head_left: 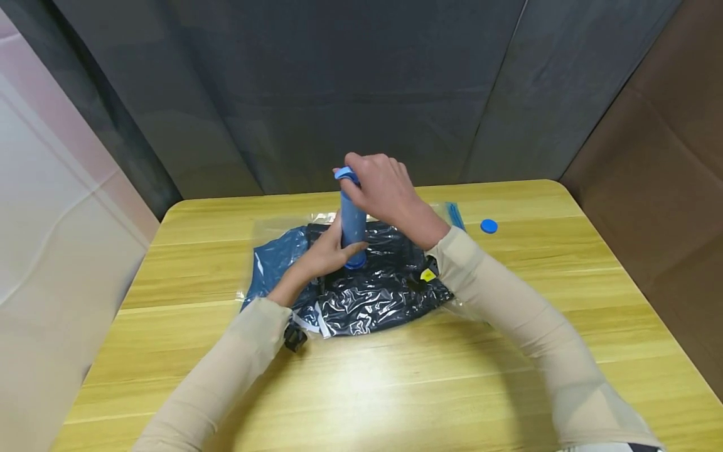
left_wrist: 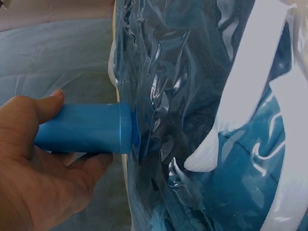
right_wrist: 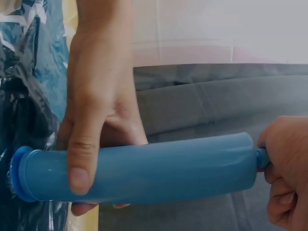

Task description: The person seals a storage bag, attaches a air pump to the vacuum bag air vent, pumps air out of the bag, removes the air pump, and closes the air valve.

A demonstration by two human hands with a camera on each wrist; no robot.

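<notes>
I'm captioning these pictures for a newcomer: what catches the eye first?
A blue hand pump stands upright mid-table on a crinkled plastic bag of dark clothes. The left hand grips its barrel low, the right hand holds its top handle. A small blue cap lies apart, at right.

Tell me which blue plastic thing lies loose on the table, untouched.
The small round blue cap, alone right of the vacuum bag; the blue pump stands upright, held by both hands.

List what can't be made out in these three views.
- Pump handle: head view, covered by the right hand; cut off by the right wrist view's edge.
- Valve under the pump base: hidden in all views.
- Clothing inside the vacuum bag: blurred by wrinkled glare.
- Left hand fingertips: behind the pump.
</notes>
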